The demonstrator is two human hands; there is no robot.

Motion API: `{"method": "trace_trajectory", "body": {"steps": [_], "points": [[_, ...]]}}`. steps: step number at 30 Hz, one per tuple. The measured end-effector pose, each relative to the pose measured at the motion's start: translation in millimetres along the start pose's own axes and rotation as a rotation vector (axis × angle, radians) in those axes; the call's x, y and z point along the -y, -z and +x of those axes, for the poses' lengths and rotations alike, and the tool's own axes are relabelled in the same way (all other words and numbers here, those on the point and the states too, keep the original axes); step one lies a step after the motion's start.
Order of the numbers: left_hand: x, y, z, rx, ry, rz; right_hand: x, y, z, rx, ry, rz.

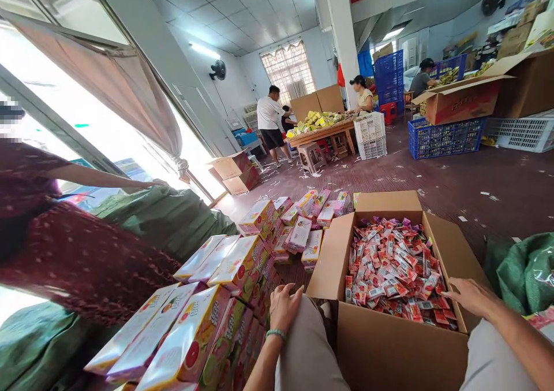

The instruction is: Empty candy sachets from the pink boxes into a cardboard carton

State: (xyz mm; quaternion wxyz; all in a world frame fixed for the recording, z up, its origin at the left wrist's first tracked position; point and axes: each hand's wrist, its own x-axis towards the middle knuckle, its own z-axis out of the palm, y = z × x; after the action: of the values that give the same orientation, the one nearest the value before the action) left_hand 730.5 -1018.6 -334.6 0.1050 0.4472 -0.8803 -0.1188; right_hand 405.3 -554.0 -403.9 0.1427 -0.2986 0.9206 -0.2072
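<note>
A large open cardboard box (402, 339) stands between my knees, filled with small red and pink wrapped packets (392, 264). My left hand (284, 309), with a green bead bracelet on the wrist, rests on my left knee beside the box; its fingers are apart and it holds nothing. Over the box's right edge reaches my right hand (470, 296), fingers spread near the packets and nothing in its grip. Stacked fruit-printed boxes (194, 333) stand to the left of my left hand, and a looser pile of similar boxes (298, 233) lies beyond them.
A person in a dark red patterned garment (82, 252) touches a green sack (164, 218) at left. Another green sack (523, 270) lies at right. Farther back, people are around a wooden table (329, 132) with yellow packets, near white crates (370, 134) and a blue crate (445, 140).
</note>
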Motion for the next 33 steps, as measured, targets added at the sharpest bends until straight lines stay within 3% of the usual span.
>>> {"method": "trace_trajectory", "body": {"steps": [5,14,22,33], "points": [[-5.4,-0.7,-7.2,0.061,-0.054,0.044,5.8,-2.0,3.5,0.008,-0.040,-0.027],[-22.5,10.7,-13.7,0.115,0.011,0.054,4.2,-8.7,16.9,-0.002,0.015,0.008],[-19.6,12.1,-22.3,0.107,0.049,0.028,-6.0,-3.7,25.0,0.021,0.034,0.027],[-26.5,19.4,-27.5,0.073,0.046,0.042,14.5,13.1,11.9,0.046,-0.022,0.068]]}}
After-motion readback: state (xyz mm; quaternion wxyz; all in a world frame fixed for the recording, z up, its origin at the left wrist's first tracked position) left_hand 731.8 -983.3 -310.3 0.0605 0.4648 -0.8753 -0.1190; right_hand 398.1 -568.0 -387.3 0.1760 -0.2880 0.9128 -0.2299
